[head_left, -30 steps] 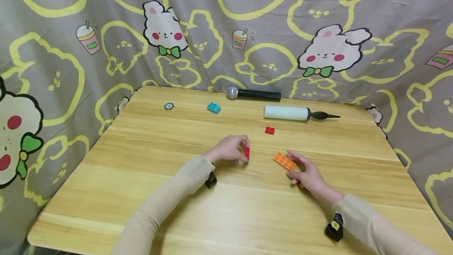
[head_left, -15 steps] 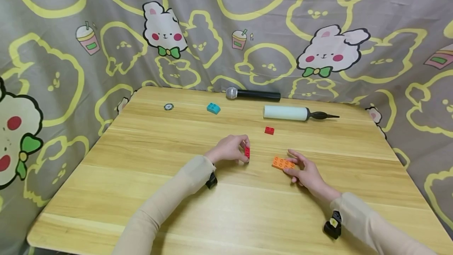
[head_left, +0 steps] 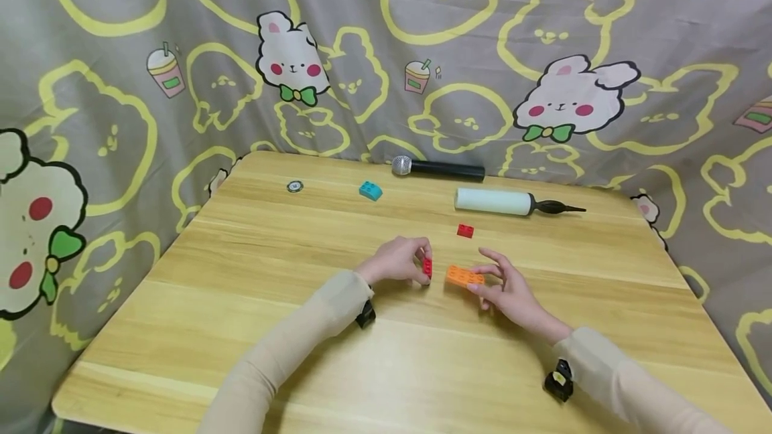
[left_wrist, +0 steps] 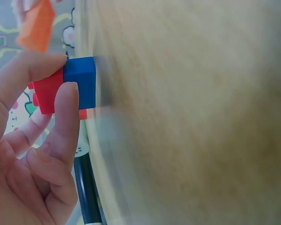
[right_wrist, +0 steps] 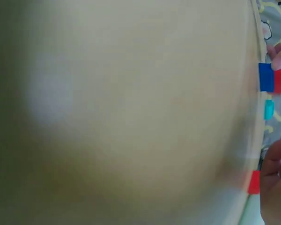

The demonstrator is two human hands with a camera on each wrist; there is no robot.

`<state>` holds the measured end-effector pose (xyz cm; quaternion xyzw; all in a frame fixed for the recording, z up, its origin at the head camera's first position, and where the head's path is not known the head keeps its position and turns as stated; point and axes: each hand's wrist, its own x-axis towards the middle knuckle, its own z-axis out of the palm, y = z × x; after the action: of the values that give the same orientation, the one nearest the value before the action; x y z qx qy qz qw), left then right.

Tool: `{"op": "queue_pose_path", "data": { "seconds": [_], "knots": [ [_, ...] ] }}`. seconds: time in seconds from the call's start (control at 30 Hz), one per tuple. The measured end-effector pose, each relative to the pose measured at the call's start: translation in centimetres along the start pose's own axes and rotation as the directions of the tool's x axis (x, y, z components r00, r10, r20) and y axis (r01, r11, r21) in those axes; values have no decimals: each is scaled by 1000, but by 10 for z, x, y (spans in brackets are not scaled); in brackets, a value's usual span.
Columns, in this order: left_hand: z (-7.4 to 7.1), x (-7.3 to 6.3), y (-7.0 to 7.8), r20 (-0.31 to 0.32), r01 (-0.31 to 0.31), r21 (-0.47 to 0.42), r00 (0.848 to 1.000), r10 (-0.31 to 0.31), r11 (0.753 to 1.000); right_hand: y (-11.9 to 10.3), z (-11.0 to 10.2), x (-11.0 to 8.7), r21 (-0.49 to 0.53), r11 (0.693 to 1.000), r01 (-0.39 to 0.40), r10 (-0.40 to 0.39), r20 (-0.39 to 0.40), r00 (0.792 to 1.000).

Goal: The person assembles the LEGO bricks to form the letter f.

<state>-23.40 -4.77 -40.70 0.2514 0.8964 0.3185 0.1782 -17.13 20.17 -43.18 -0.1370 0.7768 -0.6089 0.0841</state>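
My left hand (head_left: 397, 260) pinches a red toy building brick (head_left: 427, 268) between thumb and fingers. In the left wrist view, that red brick is joined to a blue brick (left_wrist: 80, 83) and its studs face away from the blue one. To its right my right hand (head_left: 514, 295) grips one end of an orange eight-stud brick (head_left: 461, 276) with thumb and fingers. The orange brick is tilted and close to the red-and-blue pair, with a small gap between. In the right wrist view only part of the right hand (right_wrist: 276, 183) shows; the orange brick is out of sight.
Beyond the hands, a small red brick (head_left: 465, 230) lies on the wooden table (head_left: 241, 273). Farther back are a turquoise brick (head_left: 370, 190), a round disc (head_left: 295, 186), a microphone (head_left: 443, 169) and a white hand pump (head_left: 497, 201). A patterned curtain (head_left: 356, 112) hangs behind.
My right hand has carried the orange brick leftward, nearer to the left hand, and its grip has closed over the end. The left hand stays nearly still. The head view has shifted slightly.
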Motion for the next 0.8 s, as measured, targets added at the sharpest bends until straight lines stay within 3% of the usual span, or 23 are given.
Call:
{"op": "queue_pose_path", "data": {
  "seconds": [0.1,0.27,0.5,0.8],
  "knots": [
    [1,0,1,-5,-3,15,1000,3,1000,-5,3,5,18,998,60,-61,50,997],
    [1,-1,2,-9,-5,28,1000,5,1000,-12,6,17,36,996,77,-81,111,991],
    [2,-3,4,-9,10,21,1000,-10,1000,-16,17,33,79,993,85,-91,86,992],
    [4,-5,5,-26,12,55,1000,-10,998,-11,24,36,93,994,53,-64,114,991]
  ]
}}
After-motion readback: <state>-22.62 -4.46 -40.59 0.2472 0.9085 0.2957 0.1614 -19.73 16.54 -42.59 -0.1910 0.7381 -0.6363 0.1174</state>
